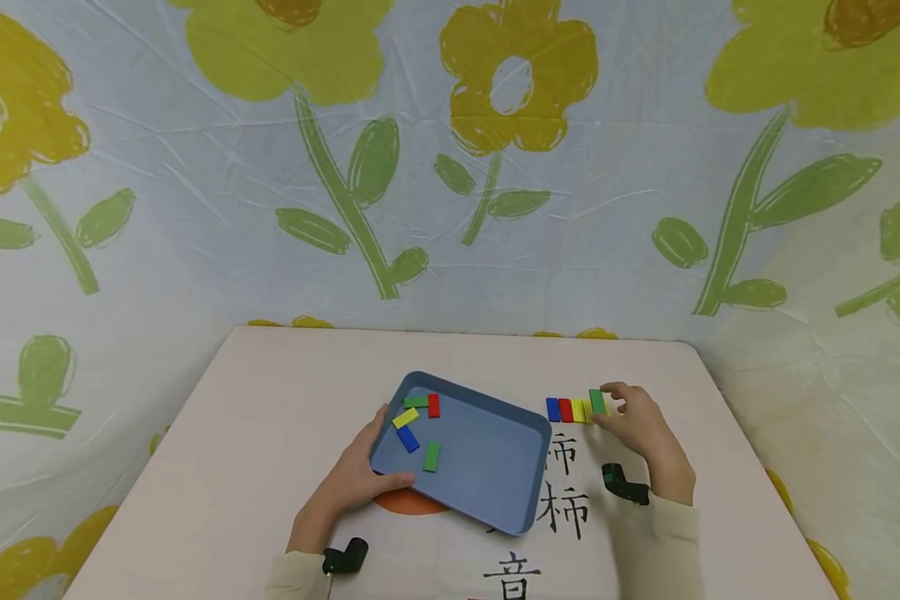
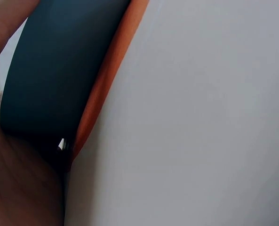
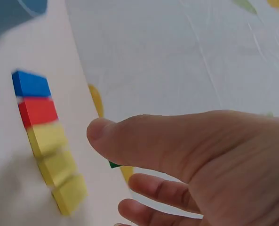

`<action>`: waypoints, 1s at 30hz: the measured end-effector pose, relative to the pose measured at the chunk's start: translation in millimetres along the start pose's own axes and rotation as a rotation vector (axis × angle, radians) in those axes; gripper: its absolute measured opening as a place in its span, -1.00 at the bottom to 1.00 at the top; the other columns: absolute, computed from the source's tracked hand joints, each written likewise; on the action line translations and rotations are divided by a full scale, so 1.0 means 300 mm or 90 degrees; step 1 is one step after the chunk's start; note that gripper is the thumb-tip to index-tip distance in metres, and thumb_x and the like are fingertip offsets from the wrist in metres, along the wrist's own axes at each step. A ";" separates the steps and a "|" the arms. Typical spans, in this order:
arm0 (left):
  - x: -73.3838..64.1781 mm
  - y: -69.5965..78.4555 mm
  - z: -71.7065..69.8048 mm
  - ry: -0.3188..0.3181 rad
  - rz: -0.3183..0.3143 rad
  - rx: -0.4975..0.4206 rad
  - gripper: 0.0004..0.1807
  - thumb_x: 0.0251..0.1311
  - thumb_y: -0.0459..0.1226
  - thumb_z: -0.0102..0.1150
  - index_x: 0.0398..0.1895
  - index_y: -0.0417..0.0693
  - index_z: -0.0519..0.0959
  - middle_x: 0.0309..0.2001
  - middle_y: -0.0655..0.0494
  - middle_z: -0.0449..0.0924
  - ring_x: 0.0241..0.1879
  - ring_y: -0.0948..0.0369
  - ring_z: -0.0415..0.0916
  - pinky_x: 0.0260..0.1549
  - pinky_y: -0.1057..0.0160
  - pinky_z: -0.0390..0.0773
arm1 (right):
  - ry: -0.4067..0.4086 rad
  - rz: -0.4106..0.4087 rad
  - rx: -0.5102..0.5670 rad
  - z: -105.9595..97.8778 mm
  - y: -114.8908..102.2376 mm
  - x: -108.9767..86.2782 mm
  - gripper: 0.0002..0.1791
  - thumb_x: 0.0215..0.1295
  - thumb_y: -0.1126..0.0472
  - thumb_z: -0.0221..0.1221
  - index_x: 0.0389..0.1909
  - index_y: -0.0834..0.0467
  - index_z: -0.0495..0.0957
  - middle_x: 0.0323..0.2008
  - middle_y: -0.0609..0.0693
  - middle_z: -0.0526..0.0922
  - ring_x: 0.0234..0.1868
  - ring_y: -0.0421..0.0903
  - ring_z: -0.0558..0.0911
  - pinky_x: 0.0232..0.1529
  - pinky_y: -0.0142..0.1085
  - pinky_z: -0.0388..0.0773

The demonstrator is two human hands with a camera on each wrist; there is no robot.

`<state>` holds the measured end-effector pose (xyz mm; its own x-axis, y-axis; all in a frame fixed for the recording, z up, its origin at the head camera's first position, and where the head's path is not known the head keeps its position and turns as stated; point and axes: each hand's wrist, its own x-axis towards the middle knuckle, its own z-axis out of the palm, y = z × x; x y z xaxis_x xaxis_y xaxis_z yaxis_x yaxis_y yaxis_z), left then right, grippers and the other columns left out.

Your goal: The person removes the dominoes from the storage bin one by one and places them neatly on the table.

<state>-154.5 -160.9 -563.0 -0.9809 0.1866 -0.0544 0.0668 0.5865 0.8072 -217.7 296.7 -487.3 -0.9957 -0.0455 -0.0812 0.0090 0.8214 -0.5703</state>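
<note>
My right hand [image 1: 637,421] pinches a green block [image 1: 597,402] between thumb and fingers, over the right end of a row of small rectangular blocks. That row runs blue [image 3: 32,84], red [image 3: 38,112], then three yellow blocks [image 3: 57,164], lying side by side. In the right wrist view the thumb hides the green block except for a dark corner. My left hand [image 1: 356,471] holds the blue-grey tray [image 1: 480,458] at its near left corner, thumb along the front rim and fingers by the left side. The tray's outer wall fills the upper left of the left wrist view.
Inside the tray lie two green blocks [image 1: 431,457], a red block [image 1: 433,406], a yellow block [image 1: 405,418] and a blue block [image 1: 408,439]. Beneath the tray, a printed sheet shows black characters [image 1: 562,510] and an orange shape [image 1: 408,502]. A flowered cloth [image 1: 570,275] hangs behind the table.
</note>
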 end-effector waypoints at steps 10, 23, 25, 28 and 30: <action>-0.001 -0.008 0.004 0.001 -0.003 0.004 0.36 -0.10 0.24 0.53 0.70 0.27 -0.13 0.65 0.04 0.04 0.59 -0.06 0.07 0.45 -0.33 0.19 | -0.003 0.038 -0.009 -0.021 0.110 0.004 -0.33 0.30 0.15 0.34 0.32 0.40 0.39 0.17 0.52 0.46 0.12 0.44 0.54 -0.06 0.14 0.65; 0.001 -0.008 0.006 0.001 -0.004 0.010 0.33 -0.05 0.20 0.52 0.70 0.24 -0.14 0.64 -0.03 0.05 0.58 -0.11 0.09 0.43 -0.36 0.20 | -0.052 0.104 0.012 0.005 0.156 0.036 -0.27 0.29 0.18 0.35 0.38 0.40 0.33 0.25 0.56 0.41 0.22 0.46 0.45 0.16 0.31 0.50; 0.001 -0.007 0.006 0.000 -0.006 0.008 0.33 -0.04 0.20 0.52 0.70 0.23 -0.14 0.64 -0.04 0.05 0.58 -0.12 0.09 0.44 -0.35 0.20 | -0.053 0.101 0.012 0.007 0.160 0.038 -0.28 0.30 0.19 0.34 0.38 0.40 0.33 0.25 0.57 0.41 0.24 0.46 0.44 0.18 0.32 0.48; 0.002 -0.006 0.007 0.001 -0.009 0.011 0.34 -0.05 0.22 0.52 0.70 0.25 -0.14 0.64 -0.03 0.05 0.59 -0.11 0.08 0.44 -0.35 0.20 | -0.051 0.093 0.010 0.010 0.164 0.042 -0.29 0.30 0.20 0.34 0.38 0.41 0.33 0.25 0.58 0.40 0.25 0.47 0.42 0.20 0.33 0.46; 0.002 -0.005 0.007 0.003 -0.006 0.013 0.34 -0.05 0.22 0.52 0.70 0.24 -0.14 0.64 -0.04 0.05 0.59 -0.12 0.08 0.43 -0.36 0.21 | -0.050 0.093 0.008 0.013 0.166 0.043 -0.29 0.31 0.20 0.33 0.39 0.40 0.33 0.25 0.58 0.39 0.26 0.47 0.41 0.21 0.34 0.45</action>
<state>-154.8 -160.2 -565.5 -0.9823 0.1776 -0.0589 0.0617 0.6048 0.7940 -229.8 334.8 -520.0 -0.9734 0.0294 -0.2274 0.1551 0.8149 -0.5585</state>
